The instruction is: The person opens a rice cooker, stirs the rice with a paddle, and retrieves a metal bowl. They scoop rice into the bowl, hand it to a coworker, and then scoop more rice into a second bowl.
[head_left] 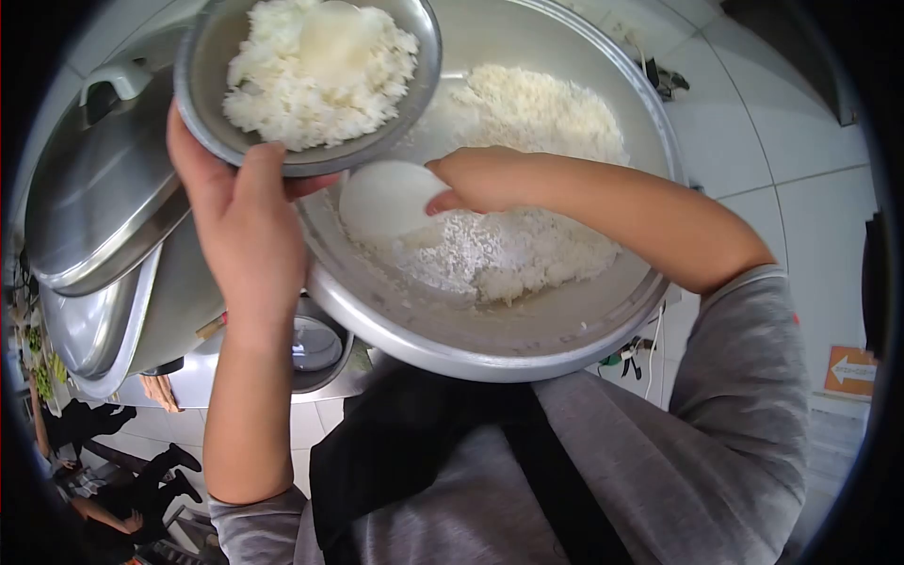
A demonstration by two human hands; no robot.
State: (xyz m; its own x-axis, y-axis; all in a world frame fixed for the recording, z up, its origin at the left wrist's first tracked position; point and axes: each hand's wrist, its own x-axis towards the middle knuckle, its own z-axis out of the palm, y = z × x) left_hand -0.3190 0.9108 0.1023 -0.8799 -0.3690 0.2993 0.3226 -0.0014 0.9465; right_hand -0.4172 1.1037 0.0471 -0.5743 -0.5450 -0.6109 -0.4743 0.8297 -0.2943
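Observation:
My left hand grips a metal bowl from below and the side, thumb against its wall. Cooked white rice is heaped in that bowl, held over the left edge of a large round metal pot. In my right hand is a small round white bowl, its smooth side facing up, low inside the pot. More white rice lies in the pot, beside and beyond the white bowl. My right fingers close around the white bowl's right edge; its underside is hidden.
Left of the pot stands a domed metal lid with a light handle, above another metal lid or tray. A metal counter runs beneath them. People in dark clothes appear at lower left. White tiles show at right.

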